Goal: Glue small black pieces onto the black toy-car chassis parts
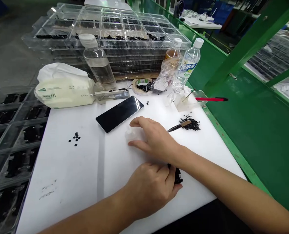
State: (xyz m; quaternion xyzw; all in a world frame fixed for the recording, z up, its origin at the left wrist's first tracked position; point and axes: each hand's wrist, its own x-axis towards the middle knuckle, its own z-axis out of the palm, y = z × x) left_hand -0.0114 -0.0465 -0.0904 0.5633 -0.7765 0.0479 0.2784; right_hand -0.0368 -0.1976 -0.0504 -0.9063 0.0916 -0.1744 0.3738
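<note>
My left hand (153, 187) is closed around a black plastic part (178, 176), of which only one end shows past the fingers. Above it my right hand (154, 136) reaches left across the table, thumb and forefinger spread apart. Between and just beyond those fingertips is a small whitish, see-through thing (132, 134), blurred, its kind unclear. A black phone (120, 113) lies face up just beyond. To the right of my right hand, a slim dark tool with a brown end (180, 125) rests against a pile of tiny black pieces (193, 124).
Several black bits (75, 139) lie on the white tabletop (73, 175). A tissue pack (64, 89), water bottle (99, 63), tape roll (142, 86) and red pen (211, 99) line the back. Stacked clear trays (105, 45) stand behind; more trays (6, 133) are left.
</note>
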